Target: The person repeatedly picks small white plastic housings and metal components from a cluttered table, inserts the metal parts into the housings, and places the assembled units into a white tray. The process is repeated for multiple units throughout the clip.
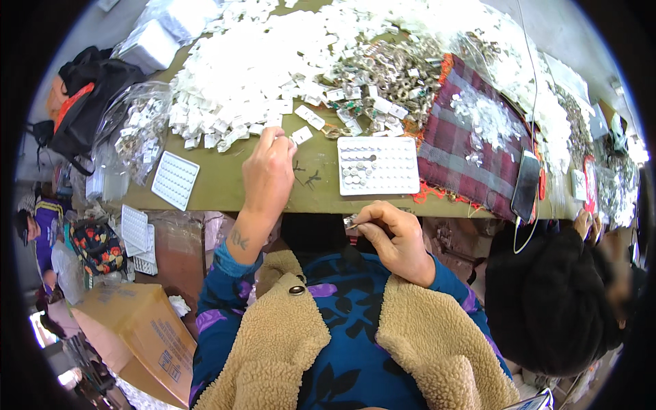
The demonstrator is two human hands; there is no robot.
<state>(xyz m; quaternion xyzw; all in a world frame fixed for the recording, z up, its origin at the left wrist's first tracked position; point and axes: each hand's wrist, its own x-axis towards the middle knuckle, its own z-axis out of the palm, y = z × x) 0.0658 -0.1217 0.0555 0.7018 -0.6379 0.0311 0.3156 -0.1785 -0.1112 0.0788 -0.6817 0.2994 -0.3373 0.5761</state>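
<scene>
My left hand (269, 171) reaches over the table to the near edge of a big heap of small white plastic pieces (232, 82). Its fingers are drawn together, and their tips hide whatever is between them. Right beside these fingers lies a loose white piece (301, 135). Close to my body, at the table's front edge, my right hand (396, 239) pinches a small shiny metallic piece (350, 222) between thumb and finger. Beyond it rests a white tray (389, 184) with rows of round hollows. Several small round pieces (355, 173) sit at its left side.
A heap of metallic parts (389, 75) adjoins the white one. On the right, a plaid cloth (465, 147) holds translucent bits beside a phone (525, 184) with a cable. Another white tray (175, 180) and a black bag (102, 96) are left; a cardboard box (137, 335) stands below. Another person's hands (588, 225) show far right.
</scene>
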